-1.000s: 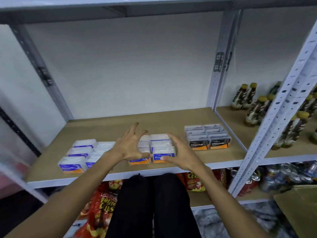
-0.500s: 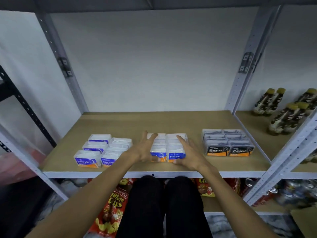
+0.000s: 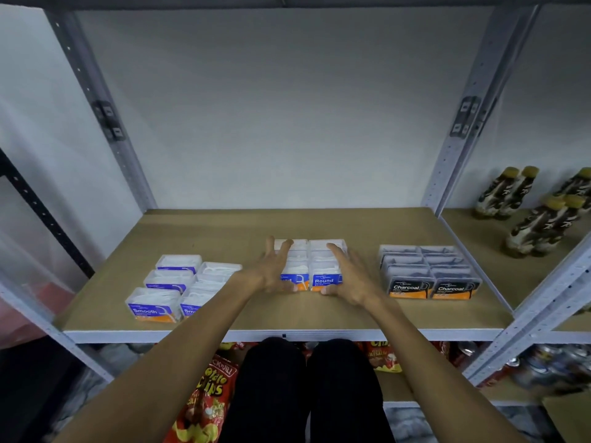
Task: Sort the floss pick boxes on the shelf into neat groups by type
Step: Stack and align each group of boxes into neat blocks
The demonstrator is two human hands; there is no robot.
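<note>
Three groups of floss pick boxes sit on the brown shelf board (image 3: 224, 231). White "Smooth" boxes (image 3: 166, 282) lie in two rows at the left. White "Round" boxes (image 3: 315, 266) form a block in the middle. Dark "Charcoal" boxes (image 3: 428, 271) stand in a tidy block at the right. My left hand (image 3: 271, 270) rests flat against the left side of the Round block, fingers spread. My right hand (image 3: 350, 276) presses against the block's right side, thumb at its front corner. Both hands bracket the block without lifting it.
Brown bottles with yellow caps (image 3: 540, 212) stand on the neighbouring shelf to the right, behind a grey upright (image 3: 460, 123). Red chip bags (image 3: 208, 398) and cans (image 3: 543, 366) fill the shelf below. My dark-clothed knees (image 3: 307, 385) are under the shelf's front edge.
My view has tilted and moved closer. Both hands closed in on the sides of the Round block and slid slightly forward along it; the boxes now sit squarer.
</note>
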